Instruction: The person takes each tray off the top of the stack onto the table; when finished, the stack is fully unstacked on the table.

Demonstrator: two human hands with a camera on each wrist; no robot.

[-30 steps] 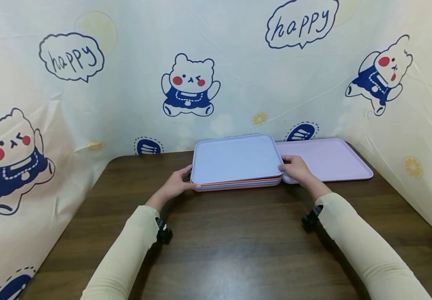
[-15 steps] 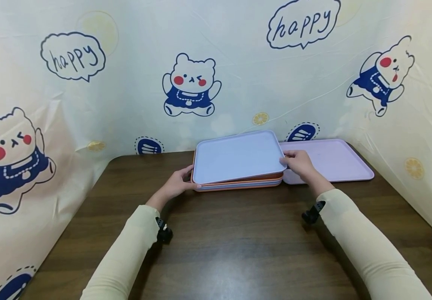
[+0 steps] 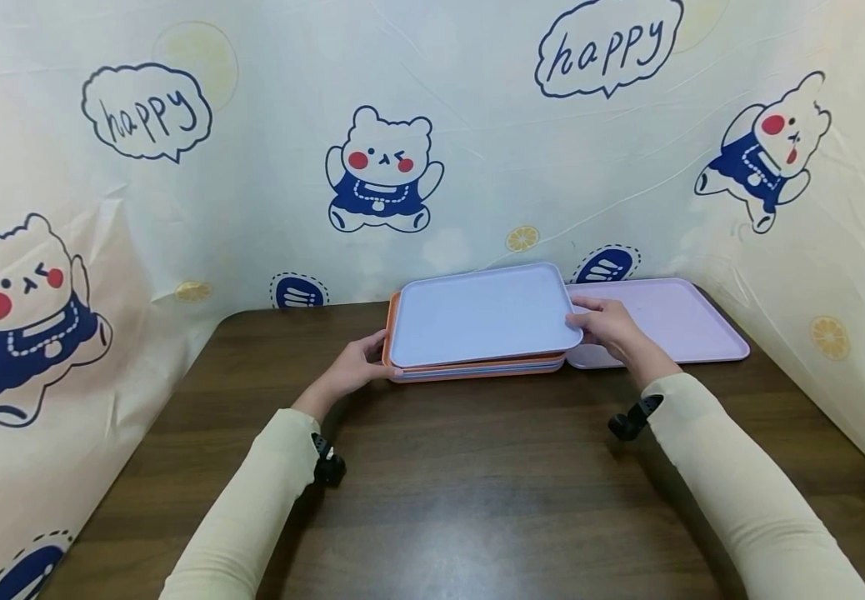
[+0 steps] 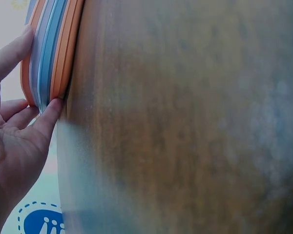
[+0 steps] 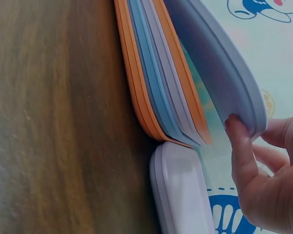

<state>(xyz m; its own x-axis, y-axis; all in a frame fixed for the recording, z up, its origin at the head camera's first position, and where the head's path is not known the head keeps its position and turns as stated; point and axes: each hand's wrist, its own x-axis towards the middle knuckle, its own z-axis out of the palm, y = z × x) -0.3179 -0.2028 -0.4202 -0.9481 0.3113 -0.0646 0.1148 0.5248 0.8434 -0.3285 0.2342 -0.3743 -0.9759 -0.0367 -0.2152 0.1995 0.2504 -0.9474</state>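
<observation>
A light blue tray lies tilted over a stack of trays, its right end raised. My right hand pinches that end; in the right wrist view a gap shows between the blue tray and the stack. Below it the stack shows orange, lilac and blue edges. My left hand grips the stack's left end near the front corner. In the left wrist view, its fingers and thumb bracket the edges of the stacked trays.
A lilac tray lies flat on the wooden table, to the right of the stack and close beside it. Behind the table hangs a pale cloth printed with cartoon bears.
My right hand has raised the blue tray's right end and shifted the tray rightward, uncovering an orange rim at the stack's left. The left hand has stayed in place.
</observation>
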